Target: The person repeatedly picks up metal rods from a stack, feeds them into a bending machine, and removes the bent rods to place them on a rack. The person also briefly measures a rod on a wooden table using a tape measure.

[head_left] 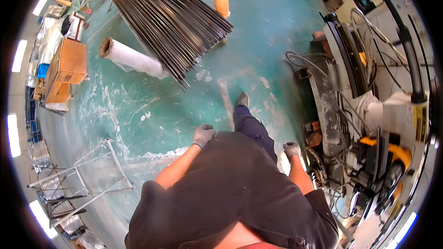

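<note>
left hand (pixel 203 135): grey glove, grip loosely curled with nothing in it, hanging by the dark apron
right hand (pixel 291 149): gloved too, grip empty and half closed, just beside the machine (pixel 369 124) on the right
floor (pixel 161 106): worn green paint
further out: white roll (pixel 131 58) lying touching the bundle of dark metal rods (pixel 170 18)

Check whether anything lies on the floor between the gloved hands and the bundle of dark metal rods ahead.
Nothing visible does. Left hand and right hand hang empty at the sides; bare green floor runs to the rod bundle. The white roll lies left of that path.
</note>
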Demonstrator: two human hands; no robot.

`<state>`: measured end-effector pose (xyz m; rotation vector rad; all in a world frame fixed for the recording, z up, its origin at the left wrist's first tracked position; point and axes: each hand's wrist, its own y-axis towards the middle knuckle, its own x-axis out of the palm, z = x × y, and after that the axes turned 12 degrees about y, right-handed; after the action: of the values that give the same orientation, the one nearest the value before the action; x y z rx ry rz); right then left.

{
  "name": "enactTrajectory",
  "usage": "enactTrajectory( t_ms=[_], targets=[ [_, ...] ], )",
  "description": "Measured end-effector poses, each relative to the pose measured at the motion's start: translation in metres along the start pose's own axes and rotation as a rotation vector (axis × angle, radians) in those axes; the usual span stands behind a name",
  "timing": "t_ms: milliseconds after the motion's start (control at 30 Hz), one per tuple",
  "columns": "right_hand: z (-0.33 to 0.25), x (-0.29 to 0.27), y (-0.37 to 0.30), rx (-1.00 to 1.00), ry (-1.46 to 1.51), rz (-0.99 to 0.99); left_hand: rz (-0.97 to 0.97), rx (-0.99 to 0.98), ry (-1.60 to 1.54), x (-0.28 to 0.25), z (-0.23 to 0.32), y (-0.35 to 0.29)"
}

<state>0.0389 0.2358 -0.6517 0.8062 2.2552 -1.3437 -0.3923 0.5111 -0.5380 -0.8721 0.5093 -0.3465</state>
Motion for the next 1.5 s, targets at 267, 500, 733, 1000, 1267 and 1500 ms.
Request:
enactTrajectory(
  t_ms=[267, 500, 733, 1000, 1267, 1500],
  targets=[
    [-0.310, 0.036, 0.113, -0.327, -0.442, -0.166, 0.201, 0.361, 0.317, -0.067, 0.154, 0.066],
    [-0.578, 0.119, 0.164, -0.542, -0.254, -0.174, 0.348, 0.186, -0.059, -0.119, 0.187, 0.123],
    [-0.710, 0.200, 0.169, -0.555, -0.384, -0.099, 0.234, 0.150, 0.180, -0.164, 0.179, 0.154],
    [-0.773, 0.272, 0.221, -0.449, -0.578, -0.109, 0.433, 0.009, 0.076, -0.244, 0.187, 0.184],
    [-0.783, 0.289, 0.192, -0.508, -0.685, -0.401, 0.397, -0.045, -0.007, -0.241, 0.247, 0.199],
    [-0.787, 0.281, 0.154, -0.414, -0.369, -0.760, 0.344, 0.100, 0.102, -0.222, 0.294, 0.207]
  ],
)
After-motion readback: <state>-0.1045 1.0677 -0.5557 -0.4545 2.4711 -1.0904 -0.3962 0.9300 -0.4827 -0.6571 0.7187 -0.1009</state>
